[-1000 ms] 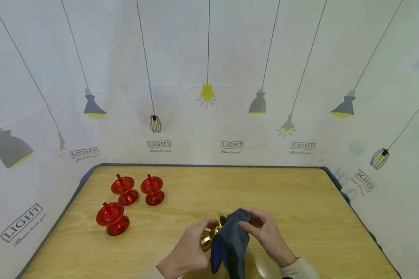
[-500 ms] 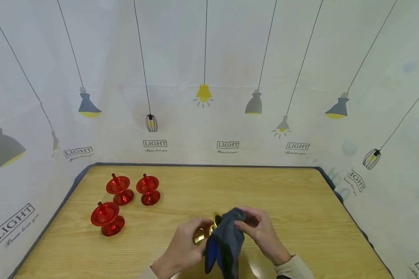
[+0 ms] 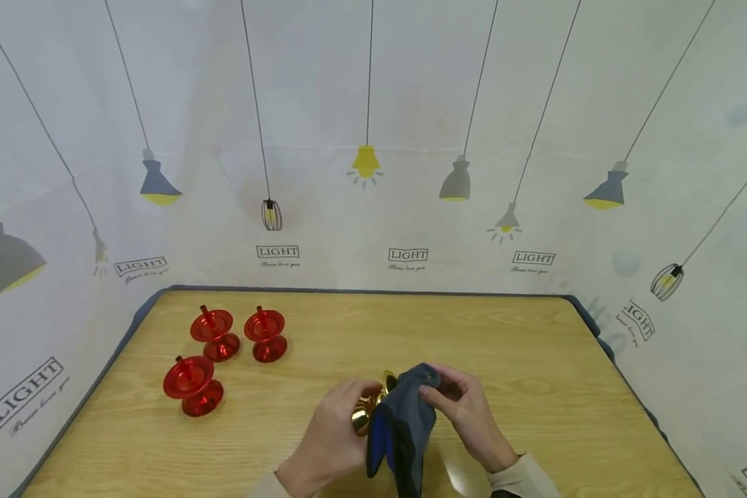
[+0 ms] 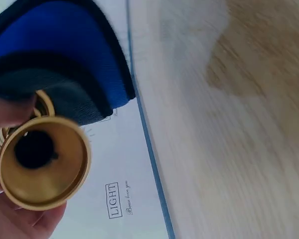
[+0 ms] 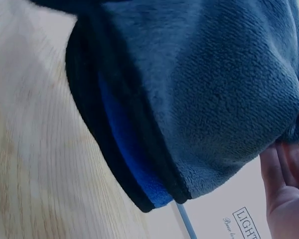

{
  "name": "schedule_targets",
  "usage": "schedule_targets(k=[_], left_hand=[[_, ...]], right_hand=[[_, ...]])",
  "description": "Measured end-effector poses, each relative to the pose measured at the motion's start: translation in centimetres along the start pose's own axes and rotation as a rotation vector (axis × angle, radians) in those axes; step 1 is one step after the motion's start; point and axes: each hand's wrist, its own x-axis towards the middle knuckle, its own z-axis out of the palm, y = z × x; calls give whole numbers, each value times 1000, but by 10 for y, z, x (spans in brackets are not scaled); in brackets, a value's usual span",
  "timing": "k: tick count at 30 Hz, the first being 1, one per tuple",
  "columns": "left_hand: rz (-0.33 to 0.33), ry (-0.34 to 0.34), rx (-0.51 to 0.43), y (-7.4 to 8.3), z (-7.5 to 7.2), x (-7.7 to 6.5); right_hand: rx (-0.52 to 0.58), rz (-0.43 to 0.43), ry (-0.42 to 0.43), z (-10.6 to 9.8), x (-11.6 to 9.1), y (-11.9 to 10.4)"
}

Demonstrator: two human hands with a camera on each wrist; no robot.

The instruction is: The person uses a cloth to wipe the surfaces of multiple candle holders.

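Observation:
My left hand [image 3: 331,437] grips a gold candle holder [image 3: 360,419], tilted on its side above the table. In the left wrist view, the hollow underside of its flared foot [image 4: 65,172] faces the camera. A grey-blue cloth [image 3: 414,407] with a dark border and bright blue reverse [image 4: 84,40] drapes over the other end of the holder and hides much of it. My right hand [image 3: 470,416] pinches the cloth between thumb and fingers near its top. Whether those fingers touch the holder through the cloth cannot be seen.
Three red candle holders stand upright on the table's left: one nearer [image 3: 189,379], one behind it [image 3: 213,326] and one to the right [image 3: 265,326]. The wooden table [image 3: 523,346] is edged in dark blue, with a white lamp-printed sheet [image 3: 324,104] around it.
The head view has shifted slightly. Both hands keep their holds on the candle holder and the cloth, with only a slight movement of the holder in the left hand.

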Motion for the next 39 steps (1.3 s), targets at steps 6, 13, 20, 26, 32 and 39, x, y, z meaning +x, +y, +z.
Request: schedule_targets(k=[6, 13, 20, 26, 32, 39], left_hand=[[6, 54, 46, -2, 3, 1], [-101, -167, -115, -6, -6, 6], [-211, -352, -260, -12, -11, 10], [-24, -100, -64, -11, 0, 10], [-12, -6, -34, -9, 4, 11], [-120, -183, -193, -9, 0, 6]], right_hand=[[-4, 20, -1, 0, 2, 0], [-29, -29, -41, -4, 8, -2], [-23, -2, -63, -7, 10, -2], [12, 84, 6, -7, 13, -5], [1, 94, 24, -4, 15, -11], [-8, 71, -16, -6, 10, -9]])
